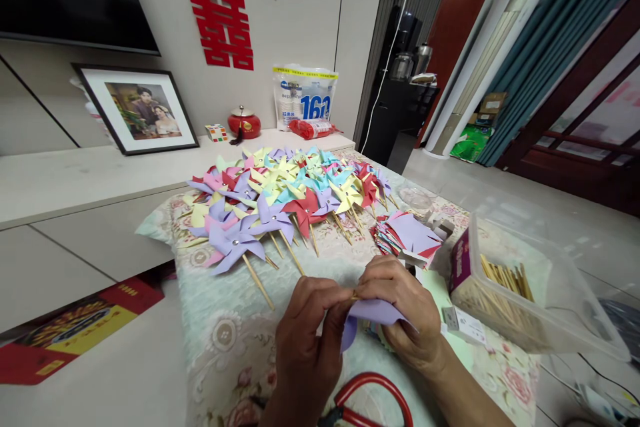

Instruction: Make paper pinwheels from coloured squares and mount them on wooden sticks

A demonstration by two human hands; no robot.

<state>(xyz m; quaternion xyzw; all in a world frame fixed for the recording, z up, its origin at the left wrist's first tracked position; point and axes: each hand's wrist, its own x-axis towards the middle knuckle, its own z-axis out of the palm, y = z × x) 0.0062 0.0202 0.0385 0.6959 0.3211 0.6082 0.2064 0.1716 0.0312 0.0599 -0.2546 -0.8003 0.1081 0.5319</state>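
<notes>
Close to me over the table, my left hand [315, 327] and my right hand [407, 303] are both closed on a curled sheet of purple paper [377, 310]. Their fingertips meet at its upper edge, where a small tan tip, perhaps of a wooden stick, shows between them. Most of the paper's underside is hidden by the fingers. Scissors with red handles [370, 377] lie just below my hands, blades out of sight. Beyond my hands is a large pile of paper pinwheels [305, 210] on wooden sticks, in purple, red, yellow, blue and pink.
Right of the pile lies a stack of coloured paper [417, 233]. A clear plastic box [565, 333] holding wooden sticks [507, 280] stands at the right, beside a small white box [464, 325]. A flowered cloth [225, 330] covers the table. Behind runs a white cabinet [90, 173].
</notes>
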